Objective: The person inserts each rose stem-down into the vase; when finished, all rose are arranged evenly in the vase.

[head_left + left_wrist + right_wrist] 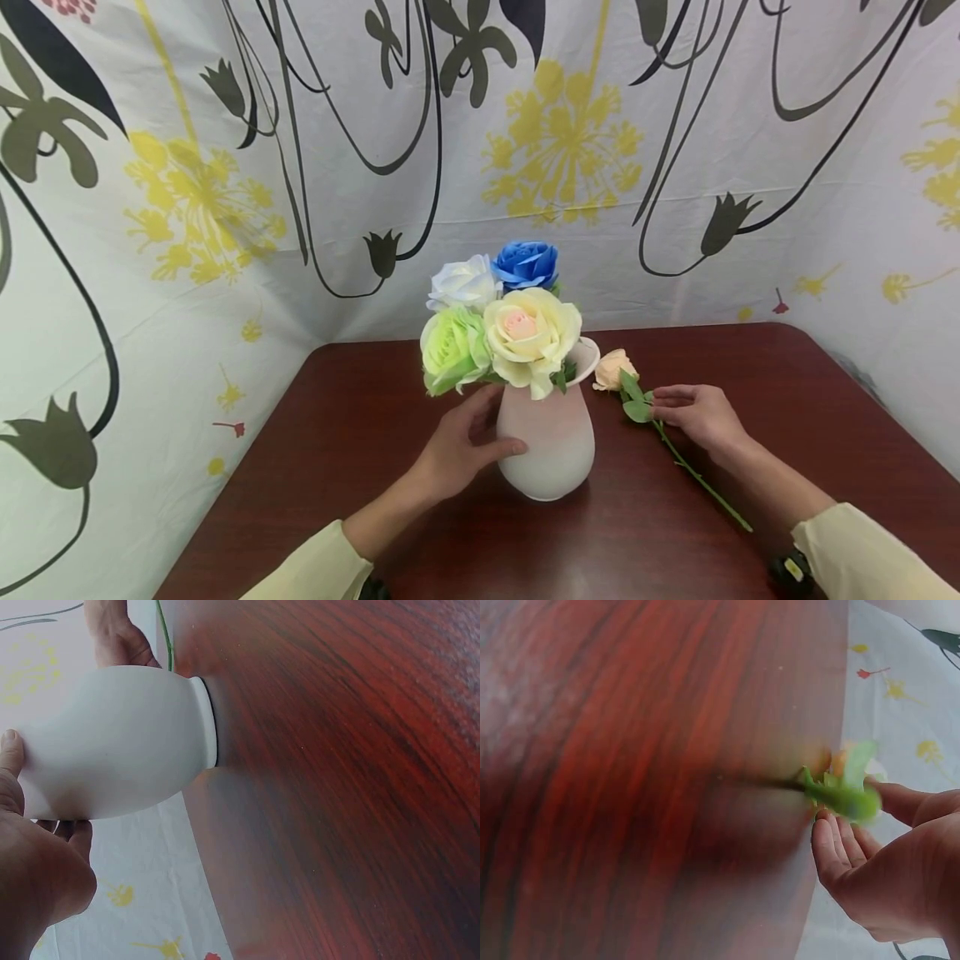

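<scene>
A white pitcher-shaped vase (546, 442) stands upright on the table. It holds a white rose (465, 283), a blue rose (527, 265), a green rose (454, 348) and a cream rose (531, 333). My left hand (461, 450) grips the vase's left side, thumb in front and fingers behind, partly hidden. Right of the vase, a peach rose (615, 369) points its bloom at the vase, its green stem slanting toward the near right. At its leaves (847, 796) my right hand (697, 412) has straight fingers and thumb on either side; whether they touch the stem is unclear.
The dark red-brown wooden table (360, 500) has rounded far corners. A white cloth (337, 208) printed with yellow flowers and grey stems hangs behind it and along both sides. Dark devices sit at both wrists, below pale sleeves (877, 550).
</scene>
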The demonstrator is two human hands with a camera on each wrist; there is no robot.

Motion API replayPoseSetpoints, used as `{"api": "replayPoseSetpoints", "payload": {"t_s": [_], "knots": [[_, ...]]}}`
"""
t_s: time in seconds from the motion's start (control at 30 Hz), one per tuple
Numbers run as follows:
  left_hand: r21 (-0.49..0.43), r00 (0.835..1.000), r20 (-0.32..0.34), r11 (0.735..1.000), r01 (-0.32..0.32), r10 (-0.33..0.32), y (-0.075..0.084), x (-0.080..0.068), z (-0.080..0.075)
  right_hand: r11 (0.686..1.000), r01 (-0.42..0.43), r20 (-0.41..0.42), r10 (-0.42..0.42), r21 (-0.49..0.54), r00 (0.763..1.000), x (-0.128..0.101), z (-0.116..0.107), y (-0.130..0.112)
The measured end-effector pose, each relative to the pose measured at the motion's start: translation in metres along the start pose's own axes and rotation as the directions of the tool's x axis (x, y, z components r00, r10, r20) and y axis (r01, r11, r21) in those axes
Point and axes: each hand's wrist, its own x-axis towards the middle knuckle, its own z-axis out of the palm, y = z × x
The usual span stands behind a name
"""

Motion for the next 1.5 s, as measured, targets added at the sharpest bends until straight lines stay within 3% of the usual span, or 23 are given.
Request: {"api": "replayPoseSetpoints", "payload": {"t_s": [0.3, 0.7, 0.97, 1.17, 1.5], "knots": [[0.001, 1.000, -0.001, 1.000, 0.000, 0.000, -0.001, 0.000, 0.000, 0.994, 0.030, -0.044, -0.035, -0.103, 0.998, 0.003, 0.004, 0.002], [-0.001, 1.000, -0.002, 1.000, -0.002, 0.002, -0.002, 0.000, 0.000, 0.960, 0.115, -0.075, -0.138, -0.254, 0.988, 0.010, 0.012, 0.009], [0.002, 1.000, -0.003, 1.000, 0.000, 0.000, -0.001, 0.000, 0.000, 0.947, 0.155, -0.068, -0.181, -0.282, 0.981, 0.010, 0.014, 0.008], [0.009, 1.000, -0.006, 1.000, -0.008, 0.008, -0.003, 0.000, 0.000, 0.943, 0.130, -0.093, -0.165, -0.306, 0.982, 0.011, 0.015, 0.009], [0.003, 1.000, -0.009, 1.000, -0.002, 0.002, -0.002, 0.000, 0.000, 0.978, 0.076, -0.083, -0.094, -0.195, 0.992, 0.006, 0.008, -0.003]]}}
